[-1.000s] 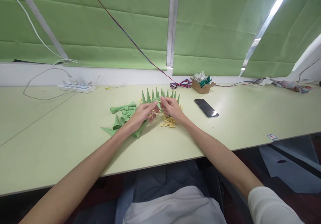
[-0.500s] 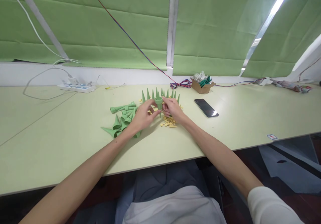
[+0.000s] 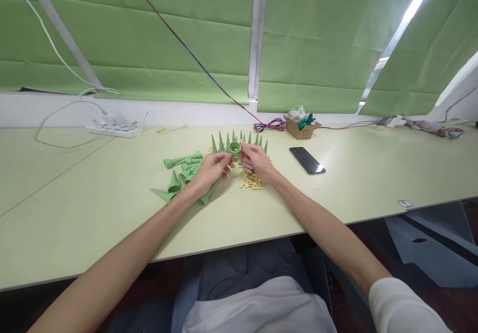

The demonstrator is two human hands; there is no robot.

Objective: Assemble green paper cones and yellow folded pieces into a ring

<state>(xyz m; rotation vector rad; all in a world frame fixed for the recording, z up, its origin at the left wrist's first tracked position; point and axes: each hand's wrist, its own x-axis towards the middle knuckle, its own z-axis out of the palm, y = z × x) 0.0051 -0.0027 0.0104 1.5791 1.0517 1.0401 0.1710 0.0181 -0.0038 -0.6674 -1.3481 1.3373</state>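
Observation:
A green cone (image 3: 235,147) is held up between both hands, its open round end facing the camera. My right hand (image 3: 256,161) pinches its rim from the right. At its lower left, my left hand (image 3: 214,171) is closed with the fingertips against the cone. Behind the hands, several green cones (image 3: 220,140) stand point up in rows. Small yellow pieces (image 3: 252,180) lie in a heap below my right hand. More green cones (image 3: 174,182) lie loosely piled left of my left hand, partly hidden by it.
A black phone (image 3: 307,161) lies right of the hands. Behind it stand a small cardboard box (image 3: 301,130) with plastic and green material, and a coiled cable (image 3: 269,125). A white power strip (image 3: 115,130) sits at the back left.
The held cone has tipped so that its open end faces the camera more. My left hand has shifted slightly left and down, its fingers more curled; my right hand has barely moved.

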